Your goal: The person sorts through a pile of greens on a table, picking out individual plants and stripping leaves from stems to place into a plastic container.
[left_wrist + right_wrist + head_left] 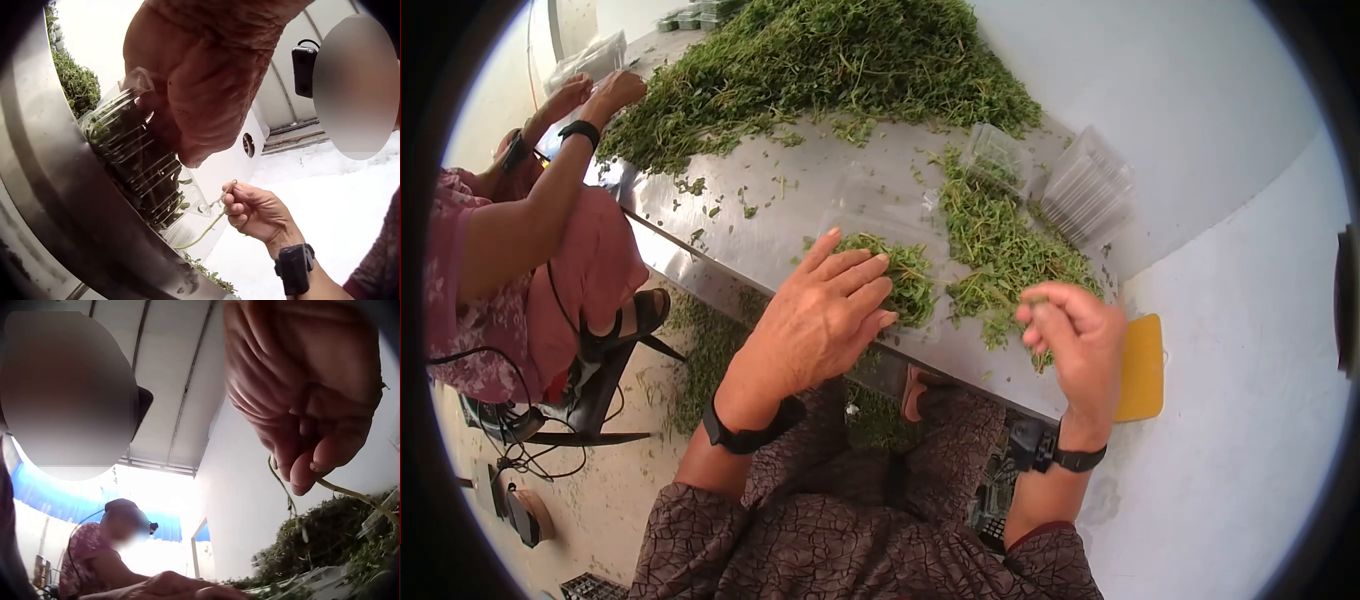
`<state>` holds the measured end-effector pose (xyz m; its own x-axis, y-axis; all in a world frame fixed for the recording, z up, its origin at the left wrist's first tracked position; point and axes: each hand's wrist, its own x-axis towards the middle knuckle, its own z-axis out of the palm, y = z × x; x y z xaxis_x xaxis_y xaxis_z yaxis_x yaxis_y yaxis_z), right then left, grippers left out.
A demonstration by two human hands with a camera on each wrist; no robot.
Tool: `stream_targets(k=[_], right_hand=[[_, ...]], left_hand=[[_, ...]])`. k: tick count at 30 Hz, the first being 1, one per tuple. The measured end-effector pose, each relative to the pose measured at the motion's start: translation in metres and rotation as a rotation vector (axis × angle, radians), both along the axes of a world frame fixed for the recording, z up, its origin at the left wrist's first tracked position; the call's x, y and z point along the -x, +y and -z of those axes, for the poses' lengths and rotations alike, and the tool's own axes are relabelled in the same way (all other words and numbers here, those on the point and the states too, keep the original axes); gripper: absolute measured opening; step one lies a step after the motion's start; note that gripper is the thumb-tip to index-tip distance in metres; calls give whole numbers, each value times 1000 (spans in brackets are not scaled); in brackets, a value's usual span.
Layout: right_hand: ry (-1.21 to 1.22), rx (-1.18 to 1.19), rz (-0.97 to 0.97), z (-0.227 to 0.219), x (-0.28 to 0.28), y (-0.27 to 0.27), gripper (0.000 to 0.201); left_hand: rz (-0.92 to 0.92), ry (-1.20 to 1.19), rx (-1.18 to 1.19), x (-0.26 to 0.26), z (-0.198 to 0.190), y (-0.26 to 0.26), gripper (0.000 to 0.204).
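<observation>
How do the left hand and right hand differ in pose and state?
- Fingers: left hand has them extended; right hand has them curled.
- Hold: left hand rests over the greens-filled tray; right hand pinches a stem off to the side.

Shared: both are bare, each with a black strap at the wrist.

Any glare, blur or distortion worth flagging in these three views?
Head view: black fisheye border, bowed metal table, right hand slightly soft. Left wrist view: left hand in shadow against a burnt-out white background. Right wrist view: right hand shaded, glare beside the other person. Both wrist views: blurred-out patches.
</observation>
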<state>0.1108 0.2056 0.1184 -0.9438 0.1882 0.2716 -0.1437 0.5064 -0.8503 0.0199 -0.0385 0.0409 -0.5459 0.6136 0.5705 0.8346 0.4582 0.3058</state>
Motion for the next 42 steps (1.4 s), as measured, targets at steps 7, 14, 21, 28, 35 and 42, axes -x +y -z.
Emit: stream_targets(k=[7,14,21,28,35,42], right_hand=[[-236,-61,-358,48,-31,-20,16],[-189,-240,-386,47,-27,-25,18],[57,-635,237,58,-11,-12,16],[190,-412,140,48,-2,-25,19],[14,-736,48,59,-8,-24,16],[214,-549,-34,31,5,-39,14]], left_hand=[[-20,19,-157,-8,5,-21,35],[-74,31,-174,-12,20,-35,35],[-97,115,-204,-13,23,-33,31],[-96,111,-229,-11,27,-29,32],[-102,96,-245,-11,31,-27,33],[-110,150,-291,-13,30,-26,36]])
